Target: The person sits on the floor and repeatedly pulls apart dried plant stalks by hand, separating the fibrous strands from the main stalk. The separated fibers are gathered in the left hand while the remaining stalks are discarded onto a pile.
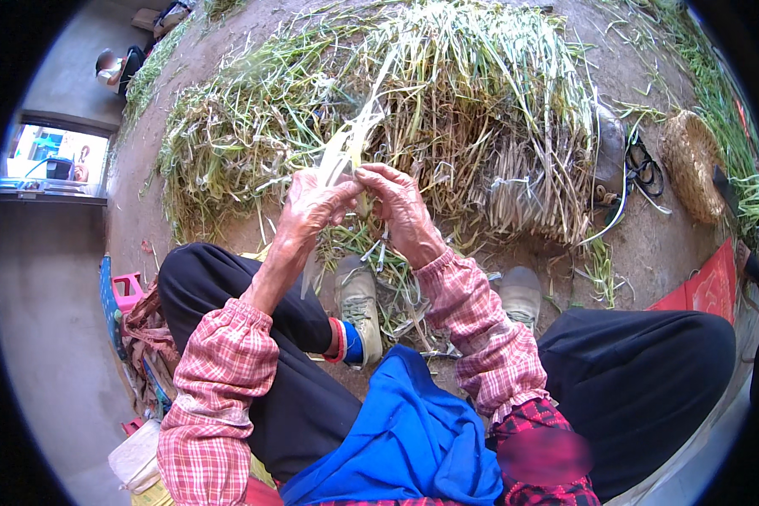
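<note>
Pale green plant stalks with long leaves rise between my two hands. My left hand is closed around them, its thumb reaching across to the right. Thumb and fingertips of my right hand pinch at the same stalks, close beside the left thumb; exactly which strand each finger grips is hidden. Behind the hands lies a wide heap of cut stalks, green at the top and brown towards the near edge. Loose leaves and stems are scattered on the ground beneath my hands.
My shoes stand near the heap. To the right are a woven straw pad, a black cord and a red sheet. A pink plastic stool and crumpled cloth lie left. Another person is at the upper left.
</note>
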`<state>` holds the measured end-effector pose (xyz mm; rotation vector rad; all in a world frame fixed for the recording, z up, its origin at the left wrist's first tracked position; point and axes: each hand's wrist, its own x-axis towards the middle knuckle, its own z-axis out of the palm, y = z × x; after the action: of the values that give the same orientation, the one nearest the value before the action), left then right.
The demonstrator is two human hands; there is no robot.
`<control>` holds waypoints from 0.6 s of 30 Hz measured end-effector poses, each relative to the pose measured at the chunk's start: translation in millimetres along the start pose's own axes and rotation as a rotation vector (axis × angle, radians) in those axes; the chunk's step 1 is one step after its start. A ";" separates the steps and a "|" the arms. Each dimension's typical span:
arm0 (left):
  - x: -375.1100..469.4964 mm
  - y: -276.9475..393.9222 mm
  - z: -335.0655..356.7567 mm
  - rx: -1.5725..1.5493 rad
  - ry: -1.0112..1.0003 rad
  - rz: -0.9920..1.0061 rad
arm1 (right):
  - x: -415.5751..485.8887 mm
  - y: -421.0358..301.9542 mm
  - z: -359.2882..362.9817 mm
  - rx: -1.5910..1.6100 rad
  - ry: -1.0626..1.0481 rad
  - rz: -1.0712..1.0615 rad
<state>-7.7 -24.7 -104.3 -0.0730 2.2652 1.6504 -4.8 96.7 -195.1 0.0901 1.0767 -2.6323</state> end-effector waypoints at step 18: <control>-0.1 3.6 -4.7 -0.104 0.140 -0.110 | -2.6 7.4 11.7 0.438 0.182 -0.069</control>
<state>-9.5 -28.0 -99.7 -0.3421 2.2296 1.7531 0.5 84.2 -191.3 0.3971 0.5400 -2.9230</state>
